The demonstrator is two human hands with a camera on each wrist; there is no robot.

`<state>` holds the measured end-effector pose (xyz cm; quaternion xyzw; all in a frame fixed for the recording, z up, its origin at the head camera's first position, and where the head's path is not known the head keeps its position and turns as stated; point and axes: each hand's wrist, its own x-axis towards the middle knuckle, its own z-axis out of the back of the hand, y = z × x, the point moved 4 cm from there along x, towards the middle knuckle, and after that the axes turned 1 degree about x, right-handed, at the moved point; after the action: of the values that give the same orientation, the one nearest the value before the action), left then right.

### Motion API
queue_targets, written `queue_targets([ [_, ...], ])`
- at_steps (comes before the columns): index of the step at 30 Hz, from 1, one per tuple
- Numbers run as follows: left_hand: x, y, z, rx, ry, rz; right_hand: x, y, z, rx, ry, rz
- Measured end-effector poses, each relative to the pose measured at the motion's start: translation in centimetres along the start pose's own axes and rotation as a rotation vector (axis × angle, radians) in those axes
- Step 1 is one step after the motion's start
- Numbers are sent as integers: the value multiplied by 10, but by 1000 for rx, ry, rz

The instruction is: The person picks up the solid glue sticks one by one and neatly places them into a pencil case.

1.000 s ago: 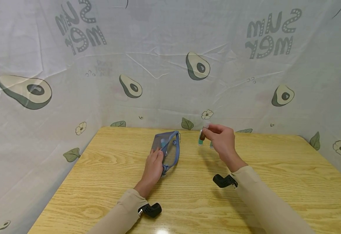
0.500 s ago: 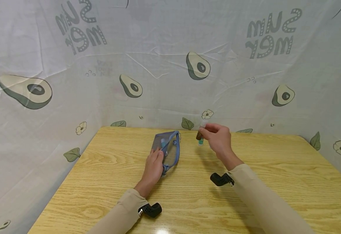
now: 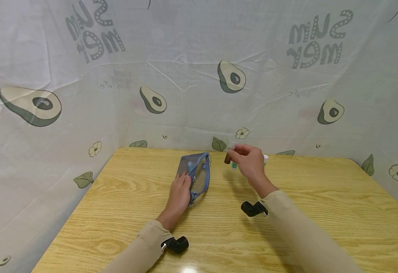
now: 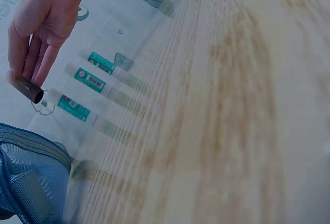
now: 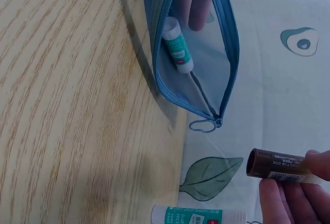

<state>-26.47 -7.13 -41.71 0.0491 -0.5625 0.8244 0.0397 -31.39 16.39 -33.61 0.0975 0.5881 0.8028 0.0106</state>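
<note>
My left hand grips the near side of a blue mesh zip pouch, which stands with its zip mouth spread. Inside it a white glue stick with a green label shows in the right wrist view. To the pouch's right, my right hand pinches a brown tube above the table, its barcode label visible in the right wrist view. Three green-labelled glue sticks stand upright in the left wrist view, among them a near one; in the head view my right hand partly hides them.
The wood-grain table ends at a pale curtain printed with avocados and leaves. Black wrist cameras sit at the left cuff and the right cuff. A zip pull hangs at the pouch's end.
My right hand has moved left toward the pouch with the brown tube, uncovering a white-capped glue stick at its right. The left hand and pouch have stayed in place.
</note>
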Motion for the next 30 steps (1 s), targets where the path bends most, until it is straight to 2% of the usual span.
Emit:
queue_targets([
  [6, 2, 0, -1, 12, -1, -2, 2, -2, -8, -10, 0, 7],
  [13, 1, 2, 0, 14, -2, 13, 1, -1, -22, -48, 3, 53],
  [18, 1, 1, -1, 13, -6, -7, 1, 1, -29, -54, 8, 48],
  [30, 0, 0, -1, 4, -9, 1, 1, 6, -46, -56, 36, 49],
])
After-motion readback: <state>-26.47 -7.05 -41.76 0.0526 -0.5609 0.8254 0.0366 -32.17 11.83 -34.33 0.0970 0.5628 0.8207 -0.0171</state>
